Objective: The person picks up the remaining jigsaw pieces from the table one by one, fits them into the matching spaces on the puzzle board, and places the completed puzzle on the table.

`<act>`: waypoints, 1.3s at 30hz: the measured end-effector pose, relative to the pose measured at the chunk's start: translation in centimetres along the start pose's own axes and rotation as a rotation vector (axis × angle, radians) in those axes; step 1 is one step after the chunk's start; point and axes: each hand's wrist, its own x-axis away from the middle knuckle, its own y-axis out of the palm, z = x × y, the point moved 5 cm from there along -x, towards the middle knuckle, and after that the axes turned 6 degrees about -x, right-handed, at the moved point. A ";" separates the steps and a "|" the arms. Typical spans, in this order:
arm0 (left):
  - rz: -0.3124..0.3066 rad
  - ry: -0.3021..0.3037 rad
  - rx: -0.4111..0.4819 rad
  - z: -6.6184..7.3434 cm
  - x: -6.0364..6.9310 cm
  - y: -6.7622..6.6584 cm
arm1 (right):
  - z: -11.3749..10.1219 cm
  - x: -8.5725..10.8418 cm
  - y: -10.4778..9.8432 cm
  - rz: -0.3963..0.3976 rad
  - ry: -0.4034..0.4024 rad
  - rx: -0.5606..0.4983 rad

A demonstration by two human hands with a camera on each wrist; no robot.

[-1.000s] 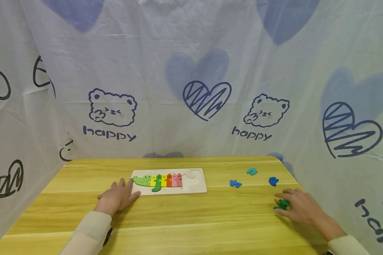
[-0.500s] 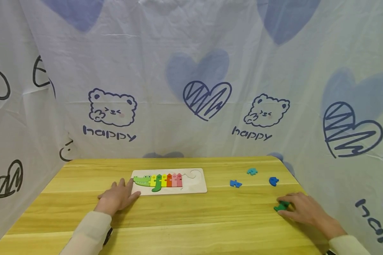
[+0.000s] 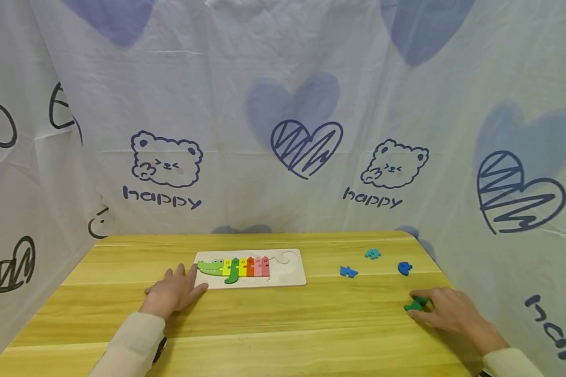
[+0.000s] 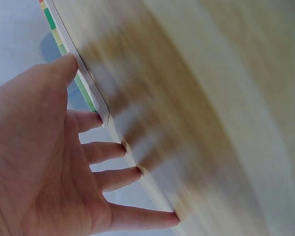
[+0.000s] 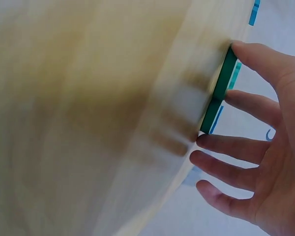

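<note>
A pale crocodile puzzle board [image 3: 287, 269] lies toward the back of the table, with the light green head [image 3: 210, 267] and several coloured body pieces fitted in its left part. My left hand [image 3: 170, 292] rests on the table at the board's left end, fingers spread, thumb and forefinger touching the board [image 4: 92, 91]. At the table's right side, my right hand [image 3: 453, 310] pinches a dark green puzzle piece [image 3: 416, 304] between thumb and forefinger. In the right wrist view this green piece [image 5: 220, 91] sits on the tabletop, with the other fingertips near or on the table.
Loose puzzle pieces lie right of the board: a blue one [image 3: 348, 271], a teal one [image 3: 372, 254] and a darker blue one [image 3: 404, 268]. The wooden table [image 3: 273, 330] is bordered by a printed white curtain [image 3: 245, 94] behind and at both sides.
The right hand's fingers have drawn in on the green piece, which has turned slightly on the table. The left hand and the board have stayed in place.
</note>
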 end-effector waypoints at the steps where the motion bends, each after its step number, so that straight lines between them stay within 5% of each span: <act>1: -0.001 -0.001 -0.001 0.0 0.0 0.0 | 0.0 0.0 0.0 -0.003 0.004 -0.002; 8: -0.001 -0.006 0.001 0.1 0.1 -0.1 | -0.5 -0.4 -0.2 0.031 -0.025 0.017; 22: -0.005 -0.008 0.001 0.2 0.2 -0.1 | -4.4 -2.1 -0.9 0.240 -0.219 0.093; 39: 0.009 0.000 0.000 0.2 0.3 -0.2 | -10.3 -6.1 0.4 0.217 -0.347 0.008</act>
